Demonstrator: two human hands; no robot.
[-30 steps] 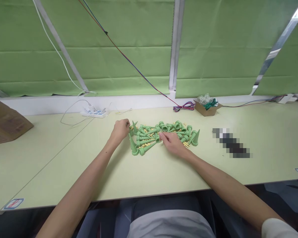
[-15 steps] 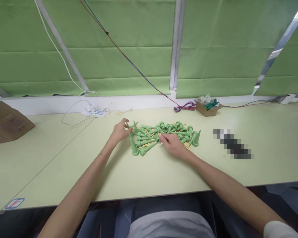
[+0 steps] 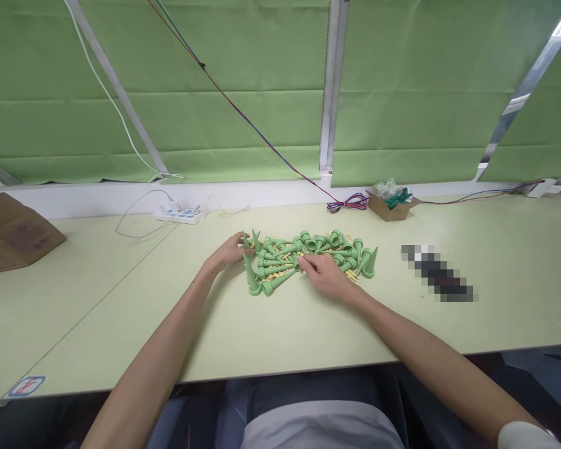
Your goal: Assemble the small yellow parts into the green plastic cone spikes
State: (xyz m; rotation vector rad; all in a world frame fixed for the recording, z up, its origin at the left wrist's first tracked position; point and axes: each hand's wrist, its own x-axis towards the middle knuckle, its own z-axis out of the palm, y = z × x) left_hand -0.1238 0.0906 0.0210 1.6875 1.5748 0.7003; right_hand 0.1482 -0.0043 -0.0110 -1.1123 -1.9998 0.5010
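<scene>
A heap of green plastic spikes (image 3: 277, 268), each a cone with a round cap, lies across the table with small yellow pieces (image 3: 350, 274) among them. At the heap's left end, my left hand (image 3: 228, 251) has its fingers around an upright green spike (image 3: 245, 241). Another spike (image 3: 252, 277) stands on its cap just in front. My right hand (image 3: 326, 274) is over the heap's middle, thumb and fingers pinched beside the open cap of a spike (image 3: 297, 266). Whatever sits between those fingertips is hidden.
Behind the heap are a bundle of red and blue wire (image 3: 348, 202) and a small cardboard box (image 3: 389, 209) with plastic and green material inside. A power strip (image 3: 180, 214) lies back left, near a large cardboard box (image 3: 19, 234). A blurred dark object (image 3: 437, 273) is at right.
My left hand has come down slightly, and the spike at its fingers now stands upright beside the others. My right hand stays nearly still.
</scene>
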